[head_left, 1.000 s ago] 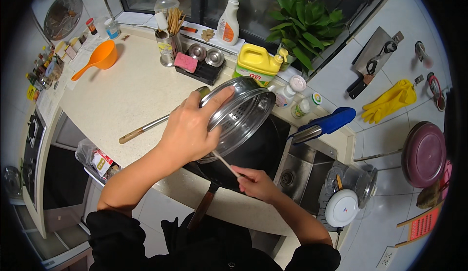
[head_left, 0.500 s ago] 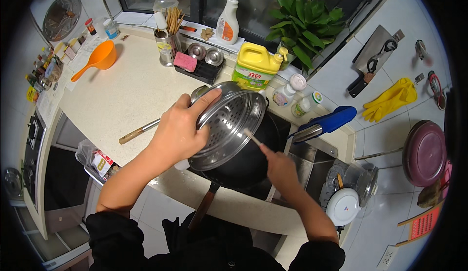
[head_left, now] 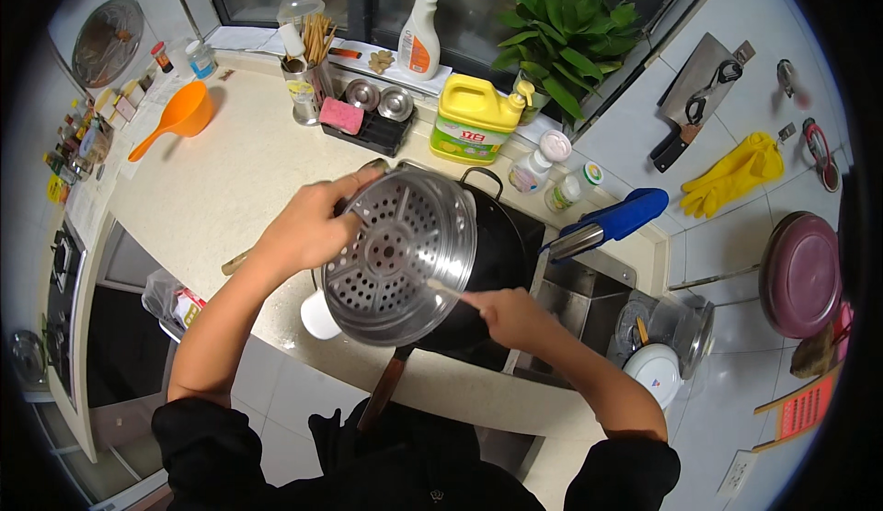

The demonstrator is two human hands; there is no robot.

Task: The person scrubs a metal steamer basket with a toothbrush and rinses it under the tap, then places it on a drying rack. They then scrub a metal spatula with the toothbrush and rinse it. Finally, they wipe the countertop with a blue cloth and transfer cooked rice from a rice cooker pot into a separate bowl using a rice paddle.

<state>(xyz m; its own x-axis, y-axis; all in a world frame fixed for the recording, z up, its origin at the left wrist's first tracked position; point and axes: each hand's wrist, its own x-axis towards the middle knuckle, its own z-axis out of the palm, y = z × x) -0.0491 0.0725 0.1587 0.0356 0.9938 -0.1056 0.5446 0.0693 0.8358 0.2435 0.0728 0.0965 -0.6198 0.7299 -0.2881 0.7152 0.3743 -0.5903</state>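
My left hand (head_left: 308, 221) grips the rim of a round metal steamer basket (head_left: 395, 258) on its upper left side. The basket is tilted, its perforated bottom facing me, above a black wok (head_left: 501, 267). A thin pale-tipped stick, perhaps a brush (head_left: 448, 290), is pinched in my right hand (head_left: 517, 318); its end meets the basket's lower right inner wall. What kind of tool it is I cannot make out. The wok's wooden handle (head_left: 381, 393) points toward me. A white rounded item (head_left: 319, 316) lies partly under the basket.
A metal sink (head_left: 579, 290) lies to the right, with a blue-covered item (head_left: 625, 217) by it. Behind the wok stand a yellow detergent jug (head_left: 474, 120), small bottles (head_left: 529, 171) and a black rack (head_left: 372, 129) with a pink sponge (head_left: 342, 116). An orange ladle (head_left: 187, 111) rests far left.
The steamer basket has turned so its perforated bottom faces me more, and has shifted left. My right hand has moved slightly left with the stick. More of the white item shows.
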